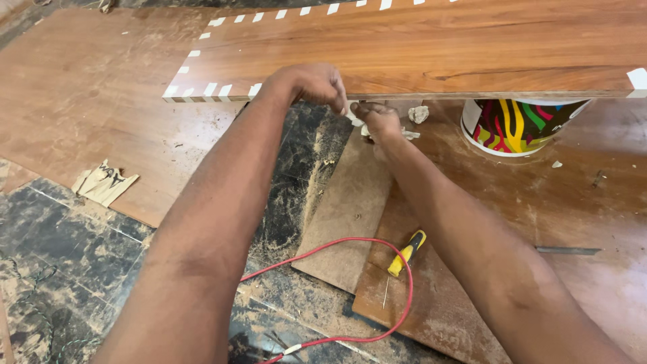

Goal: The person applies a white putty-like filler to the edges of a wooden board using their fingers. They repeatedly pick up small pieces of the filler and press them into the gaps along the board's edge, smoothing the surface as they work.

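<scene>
— What is the person busy with here?

— Both hands meet at the near edge of the laminated wooden board [431, 50], upper middle of the frame. The left hand [311, 84] is curled, its fingers pressed together at the board's edge; the right hand [377, 120] pinches a small whitish strip [355, 119] just under that edge. It looks like masking tape being worked along the edge, judging by the white tape pieces [210, 89] lining the board's border.

— And what would the next move call for?

— Probably a firm press along the edge with the fingertips kept close, since the strip is small and mostly hidden between the hands.

— How does the board look?

— Glossy, reddish-brown, lying flat and raised on a colourful bucket [515, 126] at the upper right. Below, lower middle, a yellow-handled screwdriver [406, 254] lies on a brown sheet [431, 296], with a red wire [350, 296] looping round it over the dusty floor [60, 256].
</scene>
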